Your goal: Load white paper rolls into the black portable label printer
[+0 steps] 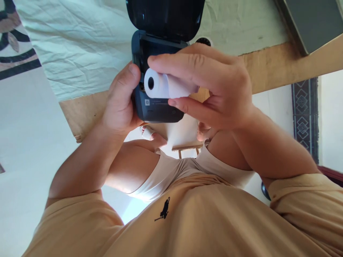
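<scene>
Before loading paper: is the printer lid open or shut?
Open: the printer's lid is swung back above the body, exposing the compartment.

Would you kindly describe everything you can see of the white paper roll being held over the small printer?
The paper roll is a small white cylinder of smoothly wound paper with a dark hollow core showing at its left end. It lies on its side, pinched between the fingers and thumb of the right hand, which hide its right end. It sits at the open compartment of the dark printer, which the left hand grips. Whether it touches the printer is unclear.
</scene>
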Demonstrator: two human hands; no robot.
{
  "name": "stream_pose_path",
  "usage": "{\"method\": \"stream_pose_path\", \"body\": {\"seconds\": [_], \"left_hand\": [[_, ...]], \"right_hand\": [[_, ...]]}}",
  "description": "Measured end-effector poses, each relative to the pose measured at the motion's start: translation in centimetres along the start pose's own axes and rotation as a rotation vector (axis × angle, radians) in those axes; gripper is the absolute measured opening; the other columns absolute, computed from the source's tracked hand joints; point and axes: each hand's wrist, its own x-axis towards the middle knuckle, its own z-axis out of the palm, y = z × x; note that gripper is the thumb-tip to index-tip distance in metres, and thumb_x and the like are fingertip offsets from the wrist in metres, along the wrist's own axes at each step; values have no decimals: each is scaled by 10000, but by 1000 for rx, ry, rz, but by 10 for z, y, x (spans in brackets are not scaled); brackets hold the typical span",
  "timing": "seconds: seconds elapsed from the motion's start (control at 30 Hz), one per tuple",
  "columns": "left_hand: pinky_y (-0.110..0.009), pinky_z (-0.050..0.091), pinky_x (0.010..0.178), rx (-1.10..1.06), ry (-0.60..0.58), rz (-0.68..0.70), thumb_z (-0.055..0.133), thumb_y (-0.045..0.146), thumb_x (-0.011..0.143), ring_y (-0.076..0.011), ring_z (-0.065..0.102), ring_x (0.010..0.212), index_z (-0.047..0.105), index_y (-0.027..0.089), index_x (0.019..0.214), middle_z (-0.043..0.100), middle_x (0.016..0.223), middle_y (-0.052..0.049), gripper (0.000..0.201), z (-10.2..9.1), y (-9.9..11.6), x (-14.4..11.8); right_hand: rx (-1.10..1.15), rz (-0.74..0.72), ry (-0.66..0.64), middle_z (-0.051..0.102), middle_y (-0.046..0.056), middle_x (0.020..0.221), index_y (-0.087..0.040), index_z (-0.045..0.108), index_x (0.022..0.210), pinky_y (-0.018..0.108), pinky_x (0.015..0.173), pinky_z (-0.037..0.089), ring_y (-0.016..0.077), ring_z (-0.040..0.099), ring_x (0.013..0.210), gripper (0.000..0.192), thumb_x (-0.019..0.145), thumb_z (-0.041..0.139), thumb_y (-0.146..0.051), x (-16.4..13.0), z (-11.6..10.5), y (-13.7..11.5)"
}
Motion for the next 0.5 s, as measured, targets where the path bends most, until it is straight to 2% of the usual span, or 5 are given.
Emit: {"method": "stream_pose_path", "body": {"seconds": [0.1,0.23,0.37,0.5], "left_hand": [[-225,528,697,8,-14,76,398,426,866,-119,603,780,606,154,847,599,805,-41,343,-3,-3,0],[-256,509,696,60,-71,121,423,432,857,-171,631,849,595,177,870,616,799,-57,307,-3,-4,0],[-303,510,728,83,-86,127,356,533,862,-224,634,954,584,186,881,629,862,-81,416,-5,-8,1],[-323,510,719,70,-76,154,305,583,852,-255,629,1011,608,202,910,645,890,-93,490,-7,-12,2]], "right_hand": [[-102,63,23,600,-64,1184,-238,522,1223,186,987,478,33,557,1118,349,890,418,-229,2,4,-1],[-226,252,48,622,-11,1123,-181,554,1094,245,892,505,99,593,1007,279,832,479,-237,5,9,1],[-333,178,71,625,-75,1079,-230,541,987,249,846,482,99,562,962,221,794,470,-148,4,13,4],[-348,188,120,632,-79,1042,-229,565,978,254,777,462,109,559,922,223,784,487,-151,3,14,3]]}}
